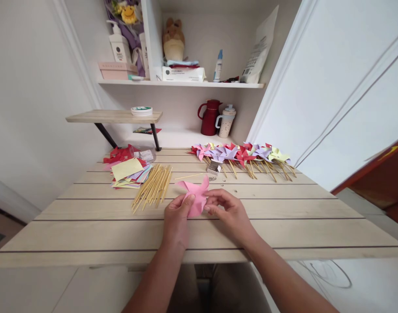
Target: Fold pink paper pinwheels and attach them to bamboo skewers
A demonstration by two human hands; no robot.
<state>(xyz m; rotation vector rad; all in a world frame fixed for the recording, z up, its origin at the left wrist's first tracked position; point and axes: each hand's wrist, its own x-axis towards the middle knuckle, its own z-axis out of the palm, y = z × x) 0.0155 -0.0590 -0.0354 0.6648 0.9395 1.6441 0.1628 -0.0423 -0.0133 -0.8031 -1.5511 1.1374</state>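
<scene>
A pink paper pinwheel (196,198) without a stick is held up over the front half of the wooden table. My left hand (179,213) pinches it from the left, the thumb lying across its middle. At its right edge, my right hand (225,209) has thumb and forefinger closed on the paper. Just behind the pinwheel lie a single stick (188,176), a heap of small metal pins (212,178) and a small open box (214,168).
Left of my hands lie a bundle of wooden sticks (153,187) and a pile of coloured paper squares (127,169). Finished pinwheels (238,153) on sticks are heaped at the back right. A small raised shelf (110,116) stands at the back left; a red jug (210,117) is behind.
</scene>
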